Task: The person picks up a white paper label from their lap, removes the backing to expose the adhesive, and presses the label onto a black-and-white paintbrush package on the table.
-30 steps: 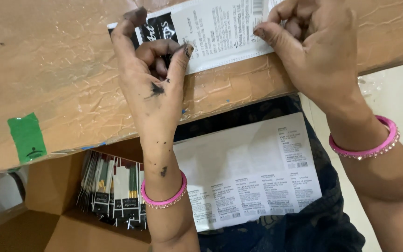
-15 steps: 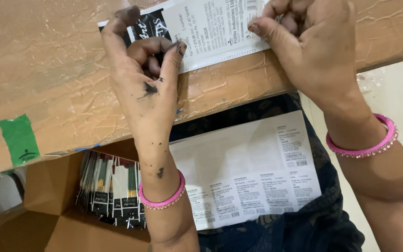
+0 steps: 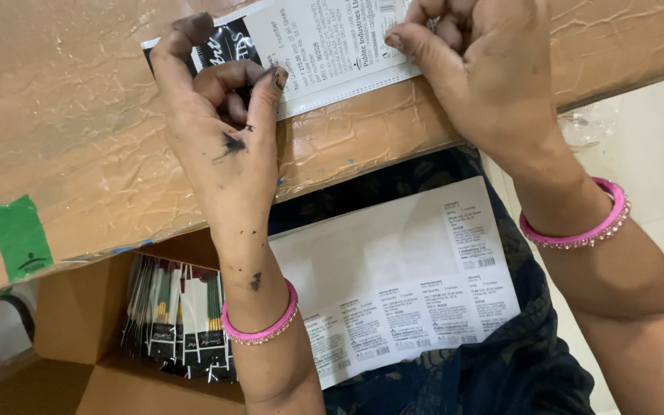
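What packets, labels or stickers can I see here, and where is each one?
White printed label: rectangular, on a black packet, top centre, under both hands.
Sheet of labels: white, on the lap, small printed blocks along its lower and right edges.
Packets: black and white, upright in the cardboard box, lower left.
Green sticker: on the brown board, left.

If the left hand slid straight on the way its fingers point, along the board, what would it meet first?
The left hand points toward the top of the view, its fingers already on the flat black-and-white printed packet lying on the brown plastic-wrapped board. Beyond the packet, only more bare board shows, as far as the frame reaches.
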